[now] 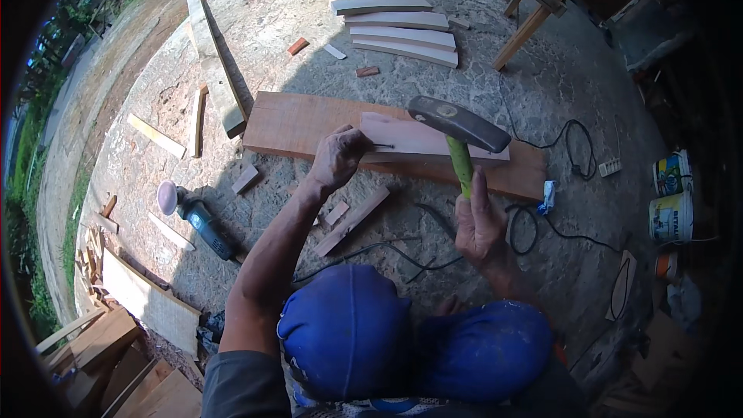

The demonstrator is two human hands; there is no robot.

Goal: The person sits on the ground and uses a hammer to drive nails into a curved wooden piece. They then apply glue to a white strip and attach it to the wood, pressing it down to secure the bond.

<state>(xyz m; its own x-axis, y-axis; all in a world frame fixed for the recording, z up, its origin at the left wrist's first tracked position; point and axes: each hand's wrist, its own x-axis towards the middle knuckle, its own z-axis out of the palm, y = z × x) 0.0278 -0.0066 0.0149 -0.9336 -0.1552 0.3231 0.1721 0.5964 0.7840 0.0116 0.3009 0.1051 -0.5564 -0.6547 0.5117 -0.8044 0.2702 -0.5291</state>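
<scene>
My right hand is wrapped round the green handle of a sledgehammer, whose heavy dark head is raised over the boards. My left hand is closed on a thin dark nail-like piece of metal; its exact kind is too small to make out. That piece sticks out over a short pale board, which lies on top of a thick reddish-brown plank. The hammer head hides part of the pale board's right side.
Several pale curved boards lie beyond the plank. An angle grinder rests at the left, near wood offcuts. Dark cable loops over the concrete. Buckets stand at the right; a long timber lies at the far left.
</scene>
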